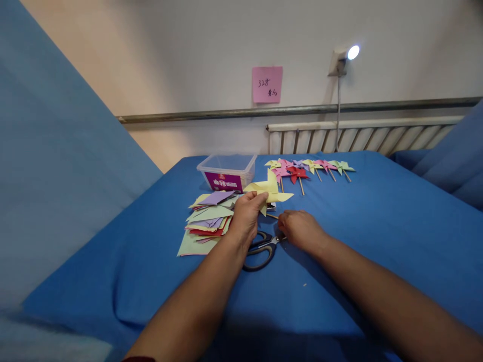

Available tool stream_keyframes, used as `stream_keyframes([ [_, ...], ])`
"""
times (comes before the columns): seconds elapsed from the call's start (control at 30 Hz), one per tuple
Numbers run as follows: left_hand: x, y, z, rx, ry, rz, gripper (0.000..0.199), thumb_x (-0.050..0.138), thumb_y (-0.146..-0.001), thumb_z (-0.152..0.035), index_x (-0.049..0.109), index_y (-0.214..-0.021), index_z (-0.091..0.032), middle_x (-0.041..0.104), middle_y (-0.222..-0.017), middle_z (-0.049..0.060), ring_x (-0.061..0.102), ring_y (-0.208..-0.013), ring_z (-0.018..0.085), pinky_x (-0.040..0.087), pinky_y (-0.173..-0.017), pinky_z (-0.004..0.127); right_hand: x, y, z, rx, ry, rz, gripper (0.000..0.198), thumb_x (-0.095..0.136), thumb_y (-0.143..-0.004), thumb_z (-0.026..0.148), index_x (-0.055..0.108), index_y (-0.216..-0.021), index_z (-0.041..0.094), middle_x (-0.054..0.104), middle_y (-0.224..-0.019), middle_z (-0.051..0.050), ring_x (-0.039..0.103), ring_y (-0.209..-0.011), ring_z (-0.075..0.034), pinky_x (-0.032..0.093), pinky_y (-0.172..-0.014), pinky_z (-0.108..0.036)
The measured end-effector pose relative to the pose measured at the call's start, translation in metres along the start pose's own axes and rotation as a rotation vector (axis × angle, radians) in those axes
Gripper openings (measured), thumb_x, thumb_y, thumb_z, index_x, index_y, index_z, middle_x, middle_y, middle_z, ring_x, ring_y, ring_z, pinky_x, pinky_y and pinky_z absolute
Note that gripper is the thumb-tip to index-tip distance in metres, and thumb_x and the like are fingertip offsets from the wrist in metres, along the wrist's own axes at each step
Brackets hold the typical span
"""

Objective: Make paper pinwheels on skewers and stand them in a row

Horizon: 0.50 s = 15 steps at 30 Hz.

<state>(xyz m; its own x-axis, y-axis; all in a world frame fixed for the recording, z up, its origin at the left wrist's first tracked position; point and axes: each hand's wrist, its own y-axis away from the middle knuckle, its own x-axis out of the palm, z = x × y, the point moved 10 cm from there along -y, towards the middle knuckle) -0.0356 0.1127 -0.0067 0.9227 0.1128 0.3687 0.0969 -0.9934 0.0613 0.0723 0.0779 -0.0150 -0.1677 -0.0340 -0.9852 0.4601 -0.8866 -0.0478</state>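
Observation:
My left hand (247, 213) pinches a yellow paper pinwheel (268, 189) near its centre, its blades spread above the fingers. A thin wooden stick (272, 216) runs from below the pinwheel to my right hand (300, 227), whose closed fingers grip its other end. Whether the stick is joined to the pinwheel is hidden. Dark-handled scissors (263, 251) lie on the blue cloth beneath my hands, their tips close to the right one. Left of my left hand is a pile of coloured paper pieces (209, 221).
A clear plastic box (226, 168) with a purple label stands behind the paper pile. Several finished pinwheels on sticks (298, 173) lie at the back of the blue-covered table (377, 241). Behind it are a metal rail (226, 113), a radiator (362, 136) and a plugged-in light (353, 52).

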Motion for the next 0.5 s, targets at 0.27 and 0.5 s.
stream_keyframes([
  [0.27,-0.007,-0.003,-0.005,0.089,-0.127,-0.025,0.022,0.074,-0.061,-0.031,0.06,-0.062,-0.014,0.055,-0.055,-0.003,0.046,-0.051,0.008,0.035,-0.052,0.021,-0.038,0.009,0.0,-0.116,-0.647,-0.233,0.008,0.06,-0.08,0.023,0.067,-0.081,0.021,0.069,-0.08,0.0,0.06,-0.071,-0.013,0.043,-0.066,-0.022],
  [0.5,-0.001,0.004,-0.013,0.179,-0.325,-0.033,0.023,0.074,-0.061,-0.033,0.061,-0.058,-0.015,0.053,-0.053,-0.003,0.042,-0.049,0.008,0.03,-0.049,0.021,-0.063,0.022,-0.033,0.057,-0.871,-0.69,0.016,0.061,-0.079,0.033,0.069,-0.079,0.019,0.068,-0.076,-0.002,0.058,-0.065,-0.013,0.047,-0.064,-0.025],
])
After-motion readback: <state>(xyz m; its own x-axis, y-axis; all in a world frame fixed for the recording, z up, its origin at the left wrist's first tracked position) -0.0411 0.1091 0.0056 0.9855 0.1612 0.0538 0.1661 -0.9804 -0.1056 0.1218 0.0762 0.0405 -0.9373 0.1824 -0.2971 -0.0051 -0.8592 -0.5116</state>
